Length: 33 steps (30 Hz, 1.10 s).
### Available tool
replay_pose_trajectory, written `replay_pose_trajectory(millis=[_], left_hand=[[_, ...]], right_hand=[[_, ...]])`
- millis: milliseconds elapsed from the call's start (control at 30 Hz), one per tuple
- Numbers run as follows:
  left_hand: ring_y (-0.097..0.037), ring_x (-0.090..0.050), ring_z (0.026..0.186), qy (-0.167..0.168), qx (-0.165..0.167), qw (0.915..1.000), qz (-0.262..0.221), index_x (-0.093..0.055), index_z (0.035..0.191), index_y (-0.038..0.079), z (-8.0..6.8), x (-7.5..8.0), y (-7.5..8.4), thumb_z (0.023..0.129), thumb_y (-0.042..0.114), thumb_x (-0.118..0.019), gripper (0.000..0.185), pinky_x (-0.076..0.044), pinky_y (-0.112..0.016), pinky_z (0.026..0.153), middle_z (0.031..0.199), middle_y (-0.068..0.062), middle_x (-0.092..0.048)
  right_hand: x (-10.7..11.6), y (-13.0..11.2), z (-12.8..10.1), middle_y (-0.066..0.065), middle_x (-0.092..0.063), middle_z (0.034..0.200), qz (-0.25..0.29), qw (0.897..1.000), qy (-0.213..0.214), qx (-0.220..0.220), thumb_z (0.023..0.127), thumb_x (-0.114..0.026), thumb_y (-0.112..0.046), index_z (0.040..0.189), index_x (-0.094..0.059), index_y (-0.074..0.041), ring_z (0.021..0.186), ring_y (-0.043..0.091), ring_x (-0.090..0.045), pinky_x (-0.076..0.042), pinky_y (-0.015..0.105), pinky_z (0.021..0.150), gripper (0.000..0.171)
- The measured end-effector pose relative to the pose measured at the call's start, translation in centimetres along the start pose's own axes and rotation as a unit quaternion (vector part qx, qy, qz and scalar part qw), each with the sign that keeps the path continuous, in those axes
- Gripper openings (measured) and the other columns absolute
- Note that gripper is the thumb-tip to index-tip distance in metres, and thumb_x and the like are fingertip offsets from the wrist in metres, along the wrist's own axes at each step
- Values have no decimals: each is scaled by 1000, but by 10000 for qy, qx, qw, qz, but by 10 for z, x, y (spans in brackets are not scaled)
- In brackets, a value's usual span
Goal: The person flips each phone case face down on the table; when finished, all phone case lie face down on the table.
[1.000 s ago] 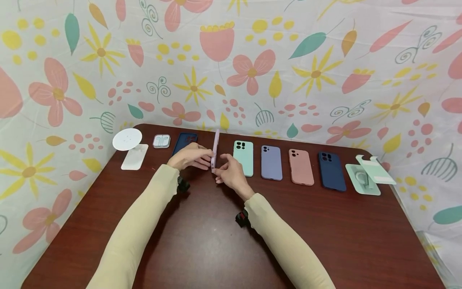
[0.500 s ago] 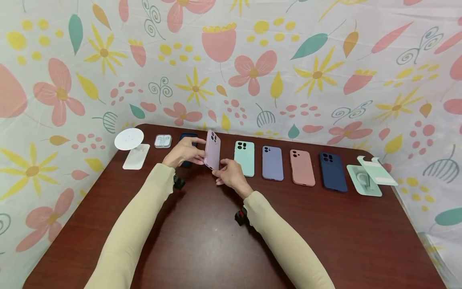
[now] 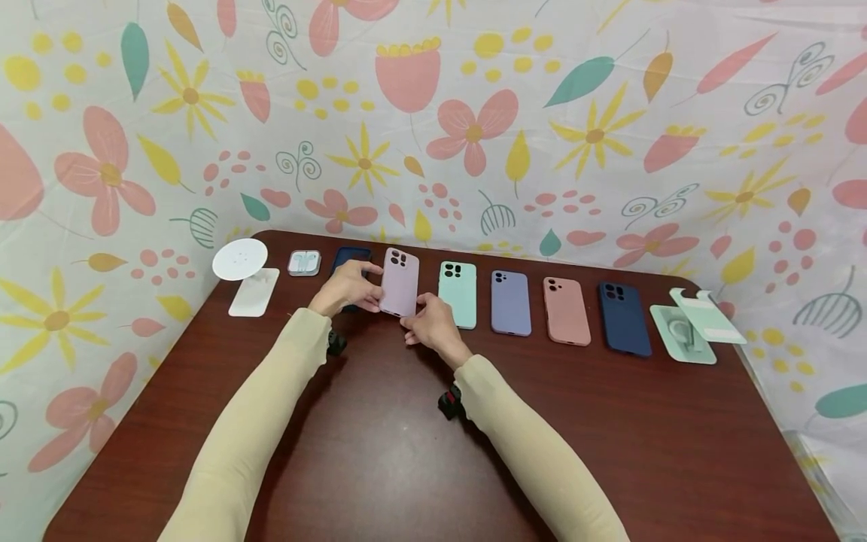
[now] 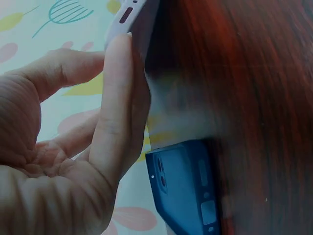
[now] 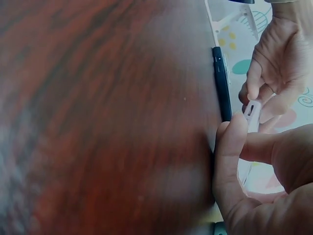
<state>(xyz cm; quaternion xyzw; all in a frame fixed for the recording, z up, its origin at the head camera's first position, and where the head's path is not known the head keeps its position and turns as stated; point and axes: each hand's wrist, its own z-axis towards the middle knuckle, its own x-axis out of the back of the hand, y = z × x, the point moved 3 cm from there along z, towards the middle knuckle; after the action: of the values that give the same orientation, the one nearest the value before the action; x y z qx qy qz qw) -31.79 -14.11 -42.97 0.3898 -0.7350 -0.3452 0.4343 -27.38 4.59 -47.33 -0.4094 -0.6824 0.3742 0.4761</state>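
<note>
A pale lilac phone case point(image 3: 400, 280) stands tilted above the table, its back with the camera cutouts facing me. My left hand point(image 3: 348, 287) pinches its left edge between thumb and fingers. At its lower right corner my right hand point(image 3: 435, 324) holds it with thumb and fingertips. The left wrist view shows the case's bottom edge point(image 4: 126, 15) with a slot, just beyond the left fingertips. In the right wrist view, both hands meet at the narrow end of the case point(image 5: 252, 111). A dark blue phone case point(image 4: 183, 188) lies behind the left hand, partly hidden in the head view.
Rightward in a row lie a mint case point(image 3: 457, 295), a lavender-blue case point(image 3: 511, 305), a pink case point(image 3: 567, 312) and a navy case point(image 3: 625, 320). A mint stand point(image 3: 707, 320) is at far right. Boxed earphones point(image 3: 304, 263) and a white stand point(image 3: 240, 260) are at left.
The lilac phone case has turned from edge-on to showing its back, and leans back more. My left hand has shifted slightly left with it; my right hand stays at the lower corner.
</note>
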Motion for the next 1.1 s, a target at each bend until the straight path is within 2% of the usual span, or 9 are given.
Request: replay_pose_trajectory(millis=[100,200,300,433,567,733,800,1033,1100], left_hand=[[-11,-79,65,63,9,9985,540,-56,158,10,2,-2,-1,91,1,-81,72,-68,-37,89,90,-12,-78],[-10,-81,70,69,-7,9956,936,-54,159,11,3,-4,-1,86,3,-87,81,-67,-35,93,86,-9,-81],[-11,-81,73,8,33,9943,1062,-51,161,10,4,-7,-1,82,2,-89,88,-65,-37,98,103,-16,-82],[-11,-82,76,-91,82,9924,1227,-47,163,8,5,-11,-2,82,3,-91,92,-62,-41,108,127,-25,-76],[-13,-83,79,-169,72,9882,1523,-44,165,8,6,-15,-2,84,7,-90,93,-58,-43,114,130,-24,-76],[-15,-83,77,-187,63,9842,1761,-42,165,5,7,-17,0,85,8,-90,93,-65,-41,102,151,-28,-62],[-14,-82,74,-203,97,9808,1935,-42,164,4,7,-18,0,86,10,-90,93,-66,-40,99,154,-28,-60],[-10,-79,64,-245,241,9695,2425,-41,164,1,6,-20,1,87,18,-91,93,-68,-33,88,140,-26,-68],[-10,-78,63,-225,250,9669,2527,-41,164,0,5,-21,2,87,19,-91,94,-68,-33,87,141,-26,-67]], right_hand=[[-1,-1,0,19,-71,104,-6,10000,37,-28,99,-76,1,155,-46,7,53,9,-68,-63,26,55,63],[-1,-1,0,18,-71,102,-41,9999,89,-44,100,-76,0,155,-45,6,52,8,-68,-63,26,55,64],[-2,-1,0,16,-72,95,-89,9998,177,-72,99,-77,-1,153,-46,6,49,8,-66,-62,26,54,63],[-3,-2,2,13,-72,80,-193,9992,299,-164,98,-78,-1,151,-47,6,45,8,-65,-61,25,52,62],[-4,-5,3,12,-71,71,-305,9985,367,-274,98,-78,-1,155,-45,5,42,7,-64,-61,25,51,66],[-4,-5,3,14,-72,74,-282,9984,378,-302,98,-78,-1,158,-43,4,42,7,-64,-62,26,52,69],[-4,-5,3,17,-74,78,-280,9984,374,-314,98,-78,-1,158,-43,3,43,8,-64,-62,27,53,69],[-4,-4,2,24,-76,89,-327,9983,384,-292,98,-78,1,158,-44,2,43,8,-65,-62,27,52,69],[-4,-4,2,25,-77,90,-330,9983,391,-261,98,-78,1,158,-44,2,43,8,-64,-62,27,52,69]])
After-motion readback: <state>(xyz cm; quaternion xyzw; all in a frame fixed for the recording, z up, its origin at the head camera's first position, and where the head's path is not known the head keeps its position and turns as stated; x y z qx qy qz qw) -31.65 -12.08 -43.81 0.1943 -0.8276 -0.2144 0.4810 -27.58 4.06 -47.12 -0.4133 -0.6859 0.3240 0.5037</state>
